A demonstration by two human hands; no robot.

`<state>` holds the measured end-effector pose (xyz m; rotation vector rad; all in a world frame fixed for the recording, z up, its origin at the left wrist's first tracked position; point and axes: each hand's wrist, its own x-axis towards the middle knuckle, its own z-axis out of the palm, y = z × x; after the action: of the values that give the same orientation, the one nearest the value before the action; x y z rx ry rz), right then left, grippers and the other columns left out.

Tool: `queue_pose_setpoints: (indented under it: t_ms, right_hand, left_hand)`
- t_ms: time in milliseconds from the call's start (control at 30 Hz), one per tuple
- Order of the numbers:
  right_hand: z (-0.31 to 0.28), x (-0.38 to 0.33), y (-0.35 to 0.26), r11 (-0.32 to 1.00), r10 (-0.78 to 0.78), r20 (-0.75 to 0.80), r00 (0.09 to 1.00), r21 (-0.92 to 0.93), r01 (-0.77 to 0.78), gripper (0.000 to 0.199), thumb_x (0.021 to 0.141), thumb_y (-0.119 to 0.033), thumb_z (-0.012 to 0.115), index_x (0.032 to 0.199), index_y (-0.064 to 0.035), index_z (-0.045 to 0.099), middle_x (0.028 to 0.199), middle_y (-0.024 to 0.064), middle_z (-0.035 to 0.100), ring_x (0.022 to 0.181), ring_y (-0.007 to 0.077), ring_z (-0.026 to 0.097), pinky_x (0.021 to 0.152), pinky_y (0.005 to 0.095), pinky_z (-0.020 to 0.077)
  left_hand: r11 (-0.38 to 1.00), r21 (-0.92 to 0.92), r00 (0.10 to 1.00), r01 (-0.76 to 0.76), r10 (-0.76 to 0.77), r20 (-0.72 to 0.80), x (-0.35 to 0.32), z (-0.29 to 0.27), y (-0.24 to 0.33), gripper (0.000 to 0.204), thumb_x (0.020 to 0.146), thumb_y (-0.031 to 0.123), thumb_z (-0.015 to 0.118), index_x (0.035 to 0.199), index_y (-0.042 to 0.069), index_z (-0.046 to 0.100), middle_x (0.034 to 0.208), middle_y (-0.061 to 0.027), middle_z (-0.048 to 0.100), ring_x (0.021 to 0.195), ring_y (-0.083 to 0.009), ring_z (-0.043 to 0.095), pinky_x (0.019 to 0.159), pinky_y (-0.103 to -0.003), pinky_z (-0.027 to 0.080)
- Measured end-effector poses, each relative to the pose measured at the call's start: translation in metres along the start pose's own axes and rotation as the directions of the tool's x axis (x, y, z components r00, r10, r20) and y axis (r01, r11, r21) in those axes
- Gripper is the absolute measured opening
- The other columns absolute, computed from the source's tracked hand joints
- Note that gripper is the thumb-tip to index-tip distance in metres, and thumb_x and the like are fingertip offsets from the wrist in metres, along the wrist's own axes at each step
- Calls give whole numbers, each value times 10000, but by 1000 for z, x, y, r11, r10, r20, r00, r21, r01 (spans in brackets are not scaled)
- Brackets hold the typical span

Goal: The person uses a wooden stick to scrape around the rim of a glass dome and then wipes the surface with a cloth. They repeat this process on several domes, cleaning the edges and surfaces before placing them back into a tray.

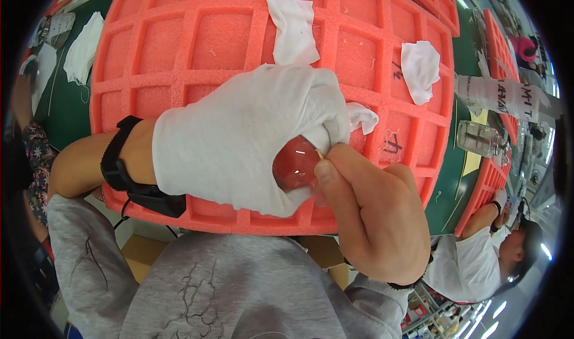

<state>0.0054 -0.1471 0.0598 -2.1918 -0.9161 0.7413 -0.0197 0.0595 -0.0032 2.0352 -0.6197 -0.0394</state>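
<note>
My left hand point(239, 138), in a white cloth glove, curls its fingers around a clear, round, shiny piece point(293, 162) that looks like glass or plastic. Red shows through it, and small bright reflections lie on its surface. My bare right hand point(376, 210) pinches a thin pale stick point(320, 154) between thumb and forefinger, its tip at the edge of the clear piece. Both hands are over a red foam tray point(221, 43) divided into square compartments. A crumpled white cloth point(361, 117) lies just beyond my fingers.
More white cloths point(293, 28) point(420, 71) lie on the tray. On the green table point(448, 186) to the right stand a glass jar point(475, 137) and a wrapped post-like thing point(499, 95). Further red trays point(478, 201) lie beyond. Another person point(478, 261) sits at the right.
</note>
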Motion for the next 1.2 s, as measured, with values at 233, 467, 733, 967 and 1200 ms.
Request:
queue_pose_setpoints:
  t_ms: [233,467,733,967,1200]
  right_hand:
    - [-7,-6,7,996,-24,86,996,90,16,171,1013,-48,507,873,-3,596,712,77,655,470,249,526,486,346,390]
    - [-4,-3,-4,999,44,60,997,1,-44,178,1023,-87,508,895,-22,613,712,72,644,494,250,510,528,369,364]
    - [-8,1,-8,995,49,50,998,-93,-44,200,1021,-115,517,874,-29,621,677,74,618,498,256,492,546,376,350]
    - [-12,7,5,991,10,107,994,133,-25,174,999,-102,542,861,-20,609,609,114,555,479,290,494,495,393,369]
    - [-10,1,-2,987,46,99,994,150,-60,129,964,-109,608,870,-23,585,563,189,521,491,407,526,466,482,385]
  left_hand:
    - [984,-168,998,55,-53,17,-1,-6,2,454,612,110,827,1019,114,625,967,-73,613,867,-307,596,731,-407,497]
    - [995,-99,1000,22,-22,0,-1,-2,2,391,622,107,816,966,123,631,994,-52,620,872,-291,593,735,-396,495]
    - [999,-33,998,-39,37,-57,1,3,0,376,619,94,809,950,127,633,986,-40,616,866,-286,592,718,-390,487]
    - [989,-144,1000,23,-25,-7,-3,-4,-1,370,618,100,816,939,129,636,971,-45,616,842,-294,588,708,-389,480]
    - [992,-121,999,32,-34,-15,-2,-2,2,380,613,103,816,944,134,633,968,-45,614,849,-299,585,708,-391,479]
